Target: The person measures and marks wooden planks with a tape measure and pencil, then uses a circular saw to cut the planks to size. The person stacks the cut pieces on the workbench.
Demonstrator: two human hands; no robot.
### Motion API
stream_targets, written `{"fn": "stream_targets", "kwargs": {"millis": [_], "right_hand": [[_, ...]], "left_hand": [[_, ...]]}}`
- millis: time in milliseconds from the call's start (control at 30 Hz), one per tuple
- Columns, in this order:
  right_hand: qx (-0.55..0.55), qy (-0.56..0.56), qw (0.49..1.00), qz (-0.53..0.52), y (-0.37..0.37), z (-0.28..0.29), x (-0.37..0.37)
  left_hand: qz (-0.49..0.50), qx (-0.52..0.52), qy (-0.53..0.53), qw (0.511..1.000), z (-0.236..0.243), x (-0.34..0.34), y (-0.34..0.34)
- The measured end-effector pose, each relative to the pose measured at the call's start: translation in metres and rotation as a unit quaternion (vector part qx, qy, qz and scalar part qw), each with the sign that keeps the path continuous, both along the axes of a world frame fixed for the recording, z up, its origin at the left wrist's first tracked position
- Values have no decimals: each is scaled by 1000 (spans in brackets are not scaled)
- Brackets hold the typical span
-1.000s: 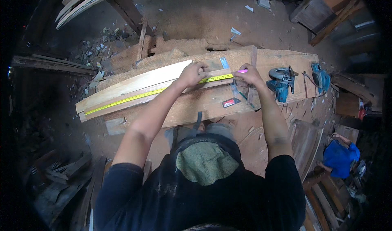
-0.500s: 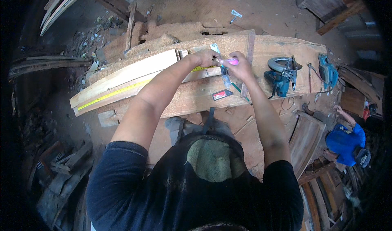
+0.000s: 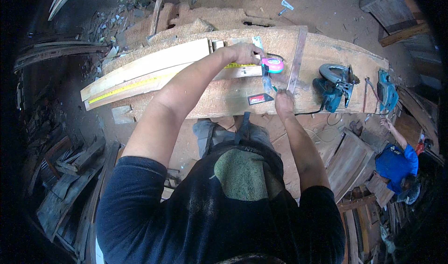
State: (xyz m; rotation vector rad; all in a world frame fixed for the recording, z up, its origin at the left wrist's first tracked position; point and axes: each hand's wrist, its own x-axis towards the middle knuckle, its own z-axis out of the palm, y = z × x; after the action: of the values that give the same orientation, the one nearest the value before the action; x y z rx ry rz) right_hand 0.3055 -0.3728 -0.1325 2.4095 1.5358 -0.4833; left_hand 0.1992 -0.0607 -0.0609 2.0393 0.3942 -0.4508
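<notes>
My left hand (image 3: 246, 54) is at the right end of a pale plank (image 3: 186, 79), its fingers curled down against the pink-and-blue tape measure (image 3: 273, 65). The yellow tape blade (image 3: 140, 83) runs out leftward along the plank. Beneath the hand, a bluish strip (image 3: 257, 42) crosses the plank's end, partly hidden. Closer to the bench's front edge, my right hand (image 3: 284, 103) is closed around a dark green pencil (image 3: 274, 90), whose end pokes out at the fingers. Just left of it lies a dark triangular tool with a red label (image 3: 260, 99).
A wider pale board (image 3: 154, 68) lies behind the plank. A long flat bar (image 3: 297, 59) crosses the bench (image 3: 322, 45). To the right stand a circular saw (image 3: 333, 87) and a teal power planer (image 3: 387, 91). A person in blue (image 3: 396, 166) is at far right; wood scraps (image 3: 74, 184) lie left.
My right hand has let go of the tape measure and moved down toward the pencil, closing on it. My left hand stays by the tape. The view has shifted slightly.
</notes>
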Motion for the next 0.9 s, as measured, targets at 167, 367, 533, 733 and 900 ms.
{"fn": "stream_targets", "kwargs": {"millis": [167, 367, 533, 733, 900], "right_hand": [[14, -45, 998, 36, -1, -12, 7], [276, 52, 958, -65, 8, -12, 18], [412, 322, 779, -347, 18, 63, 9], [450, 537, 570, -430, 43, 127, -38], [457, 502, 618, -397, 55, 91, -65]], "left_hand": [[-20, -38, 14, 999, 14, 10, 6], [-38, -54, 0, 998, 4, 16, 12], [-33, -46, 13, 998, 7, 15, 13], [-42, -56, 13, 997, 3, 17, 14], [-41, -72, 11, 996, 0, 17, 15]]}}
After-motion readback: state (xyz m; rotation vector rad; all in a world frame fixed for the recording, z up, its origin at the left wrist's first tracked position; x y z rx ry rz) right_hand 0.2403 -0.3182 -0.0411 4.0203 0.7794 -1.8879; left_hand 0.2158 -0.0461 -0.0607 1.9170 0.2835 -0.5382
